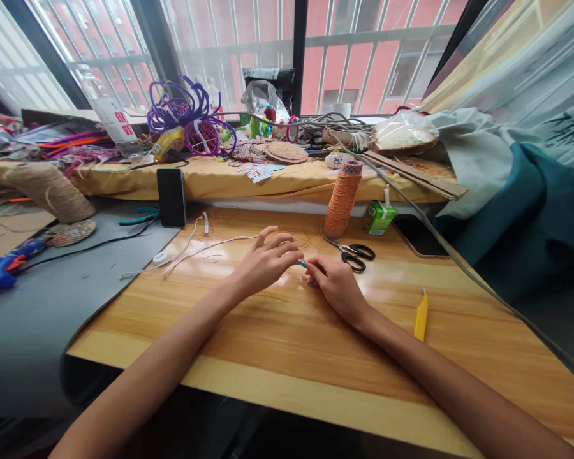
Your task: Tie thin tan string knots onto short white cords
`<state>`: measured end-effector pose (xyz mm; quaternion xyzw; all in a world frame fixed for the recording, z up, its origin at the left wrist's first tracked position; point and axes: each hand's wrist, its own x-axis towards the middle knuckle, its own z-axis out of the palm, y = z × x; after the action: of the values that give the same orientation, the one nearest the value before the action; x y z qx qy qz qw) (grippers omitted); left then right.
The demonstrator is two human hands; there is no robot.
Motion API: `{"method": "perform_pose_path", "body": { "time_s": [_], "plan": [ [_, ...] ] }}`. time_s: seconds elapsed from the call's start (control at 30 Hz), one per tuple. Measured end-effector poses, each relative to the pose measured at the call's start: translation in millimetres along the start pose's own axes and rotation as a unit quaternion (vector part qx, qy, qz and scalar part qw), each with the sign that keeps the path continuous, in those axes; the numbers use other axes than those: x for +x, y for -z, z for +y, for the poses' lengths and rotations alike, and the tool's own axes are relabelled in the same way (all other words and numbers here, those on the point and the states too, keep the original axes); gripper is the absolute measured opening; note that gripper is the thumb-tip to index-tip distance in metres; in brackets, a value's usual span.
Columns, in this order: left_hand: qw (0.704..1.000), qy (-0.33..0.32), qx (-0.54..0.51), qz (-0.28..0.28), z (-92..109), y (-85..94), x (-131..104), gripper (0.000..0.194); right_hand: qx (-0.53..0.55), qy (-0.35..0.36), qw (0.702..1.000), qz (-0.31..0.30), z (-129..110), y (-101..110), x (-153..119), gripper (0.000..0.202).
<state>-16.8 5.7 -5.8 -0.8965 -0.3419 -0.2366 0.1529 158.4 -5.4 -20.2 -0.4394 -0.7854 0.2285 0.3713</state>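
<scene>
A small thin blue piece point(302, 263) shows between my two hands above the wooden table; its exact kind is too small to make out. My right hand point(337, 284) is closed, with thumb and forefinger pinching the piece. At the other end of it, my left hand point(268, 260) has its forefinger tip against the piece, the other fingers fanned out and the thumb hidden underneath. Black-handled scissors point(356, 255) lie just beyond my right hand. Behind them stands a cone of orange twine point(343, 201). White cords point(191, 252) lie left of my left hand.
Yellow tweezers point(421, 315) lie by my right forearm. A green drink carton point(379, 217) and a dark phone point(421, 234) sit at the back right, near a grey cable point(430, 223). To the left are another phone point(171, 197), pliers point(141, 217) and a blue glue gun point(4, 266).
</scene>
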Motion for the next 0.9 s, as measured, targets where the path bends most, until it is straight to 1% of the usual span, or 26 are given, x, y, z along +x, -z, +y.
{"method": "perform_pose_path", "body": {
  "time_s": [0.07, 0.13, 0.23, 0.33, 0.43, 0.53, 0.63, 0.7, 0.73, 0.8, 0.83, 0.9],
  "plan": [
    [1.000, 0.017, -0.022, 0.005, 0, -0.3, 2, 0.023, -0.041, 0.026, 0.999, 0.001, 0, -1, -1, 0.024],
    [0.999, 0.027, -0.046, -0.003, 0, -0.4, 3, 0.024, -0.063, 0.044, 0.997, 0.003, 1, -2, -2, 0.025],
    [0.996, 0.049, -0.074, -0.018, -1, -1.9, 4, 0.025, -0.062, 0.062, 0.996, 0.008, 3, -4, -2, 0.026],
    [0.992, 0.077, -0.097, -0.019, -1, -3.8, 4, 0.024, -0.035, 0.061, 0.997, 0.010, 3, -3, -3, 0.026],
    [0.985, 0.109, -0.132, -0.018, -1, -3.7, 6, 0.020, 0.013, 0.034, 0.999, 0.018, 1, -1, -2, 0.023],
    [0.970, 0.158, -0.185, -0.030, 0, -1.9, 8, 0.014, 0.129, -0.014, 0.991, 0.010, 1, 1, 1, 0.022],
    [0.946, 0.209, -0.246, -0.019, 2, -0.8, 9, 0.013, 0.284, -0.085, 0.955, -0.007, 6, 0, 6, 0.028],
    [0.931, 0.226, -0.285, -0.003, 4, -1.6, 9, 0.014, 0.340, -0.123, 0.932, -0.031, 9, 0, 9, 0.030],
    [0.927, 0.228, -0.298, 0.002, 4, -2.5, 9, 0.014, 0.351, -0.133, 0.926, -0.043, 10, -1, 10, 0.029],
    [0.931, 0.219, -0.293, 0.003, 6, -4.8, 8, 0.014, 0.357, -0.145, 0.922, -0.052, 12, -1, 11, 0.027],
    [0.940, 0.208, -0.271, 0.003, 6, -5.8, 8, 0.015, 0.356, -0.148, 0.922, -0.047, 12, -2, 11, 0.026],
    [0.966, 0.172, -0.193, 0.006, 8, -7.0, 6, 0.018, 0.347, -0.155, 0.924, -0.030, 11, -2, 10, 0.025]
  ]
}}
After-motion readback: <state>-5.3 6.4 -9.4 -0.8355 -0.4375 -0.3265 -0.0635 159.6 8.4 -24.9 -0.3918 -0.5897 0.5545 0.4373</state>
